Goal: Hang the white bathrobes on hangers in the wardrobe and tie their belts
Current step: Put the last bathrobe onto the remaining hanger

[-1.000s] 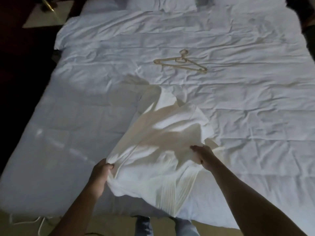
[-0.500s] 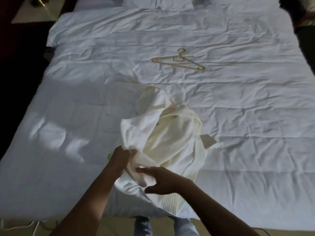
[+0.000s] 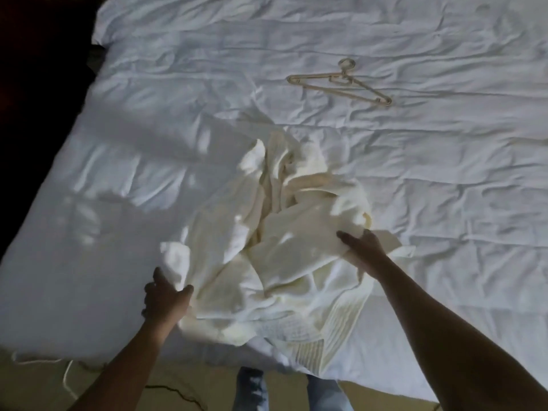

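One crumpled cream towelling bathrobe point(image 3: 284, 256) near beige plastic hanger point(image 3: 341, 84), pinched by left hand point(image 3: 166, 298) and right hand point(image 3: 361, 250); bunched folds may tangle.

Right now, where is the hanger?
The hanger lies flat on the bed, upper right in the head view, beyond the crumpled bathrobe, apart from it.

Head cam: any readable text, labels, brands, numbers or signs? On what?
None readable in this view.
bathrobe: plain cream fabric, crumpled; no tag or label shows.
hanger: no marking can be made out; too small and blurred to rule one out.
bed sheet: plain white, no print.
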Available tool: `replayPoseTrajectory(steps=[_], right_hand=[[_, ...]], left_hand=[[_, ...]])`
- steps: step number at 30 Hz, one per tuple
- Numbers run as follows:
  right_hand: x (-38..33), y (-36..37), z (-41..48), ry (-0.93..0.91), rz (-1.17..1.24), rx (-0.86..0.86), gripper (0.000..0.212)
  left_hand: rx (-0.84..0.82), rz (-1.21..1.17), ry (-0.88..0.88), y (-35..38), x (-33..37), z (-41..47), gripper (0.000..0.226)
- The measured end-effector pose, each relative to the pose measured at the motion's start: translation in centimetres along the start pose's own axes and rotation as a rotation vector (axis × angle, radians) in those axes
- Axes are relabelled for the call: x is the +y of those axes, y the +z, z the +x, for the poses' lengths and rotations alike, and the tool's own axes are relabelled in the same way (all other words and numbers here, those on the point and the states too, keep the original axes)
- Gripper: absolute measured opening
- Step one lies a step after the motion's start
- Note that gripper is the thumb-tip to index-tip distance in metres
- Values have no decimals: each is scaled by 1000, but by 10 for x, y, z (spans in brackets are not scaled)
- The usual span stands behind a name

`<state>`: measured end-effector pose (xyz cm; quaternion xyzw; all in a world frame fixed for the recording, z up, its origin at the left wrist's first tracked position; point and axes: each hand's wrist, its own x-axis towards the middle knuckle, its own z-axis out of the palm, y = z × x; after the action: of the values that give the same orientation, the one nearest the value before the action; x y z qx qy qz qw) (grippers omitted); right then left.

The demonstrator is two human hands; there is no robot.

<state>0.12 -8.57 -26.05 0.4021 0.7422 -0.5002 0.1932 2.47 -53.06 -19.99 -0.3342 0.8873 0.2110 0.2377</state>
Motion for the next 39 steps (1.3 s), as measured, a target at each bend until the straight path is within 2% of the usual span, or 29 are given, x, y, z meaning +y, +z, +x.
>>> replayPoseTrajectory(steps=[3, 5, 9, 12, 14, 16, 18, 20, 22, 26, 28, 30, 32, 33, 35, 36, 37, 39], right_hand=[[-1, -8, -33, -162, -68, 171, 63], [20, -26, -49, -179, -22, 216, 52], [88, -82, -67, -27, -28, 277, 43], [120, -106, -72, 112, -166, 336, 49], [130, -118, -70, 163, -207, 451, 40], [132, -129, -67, 213, -179, 583, 36], [138, -138, -60, 251, -179, 590, 34], [139, -139, -51, 248, -258, 480, 42], [128, -132, -38, 144, -363, 428, 59], [55, -86, -15, -327, -357, 503, 64], [14, -55, 1, -463, -361, 461, 77], [-17, -31, 26, -420, -474, 333, 105], [-30, -15, 52, -265, -588, 159, 115], [-33, -11, 61, -208, -635, 86, 107], [-34, -10, 69, -210, -698, 20, 70], [-34, -15, 70, -236, -688, 16, 54], [-32, -23, 69, -258, -631, 34, 43], [-24, -53, 68, -285, -388, 147, 34]], left_hand=[[137, 138, 223, 14, 32, -2, 84], [105, 188, 399, 30, 58, -6, 75], [-25, 179, 645, 72, 103, -15, 63], [-85, 264, 772, 106, 130, -17, 76], [-158, 334, 767, 128, 147, -18, 96], [-236, 339, 675, 148, 161, -15, 112], [-343, 343, 602, 167, 170, -15, 111], [-435, 389, 596, 188, 173, -23, 87], [-405, 463, 630, 206, 169, -37, 62], [-291, 545, 758, 219, 152, -70, 38], [-296, 513, 852, 212, 146, -87, 32], [-360, 504, 915, 203, 139, -102, 32], [-482, 491, 906, 192, 132, -109, 28], [-559, 483, 880, 185, 131, -107, 25], [-696, 403, 806, 170, 137, -93, 27], [-692, 359, 771, 162, 143, -83, 32], [-596, 309, 758, 155, 153, -72, 34], [-198, 129, 809, 146, 181, -43, 22]])
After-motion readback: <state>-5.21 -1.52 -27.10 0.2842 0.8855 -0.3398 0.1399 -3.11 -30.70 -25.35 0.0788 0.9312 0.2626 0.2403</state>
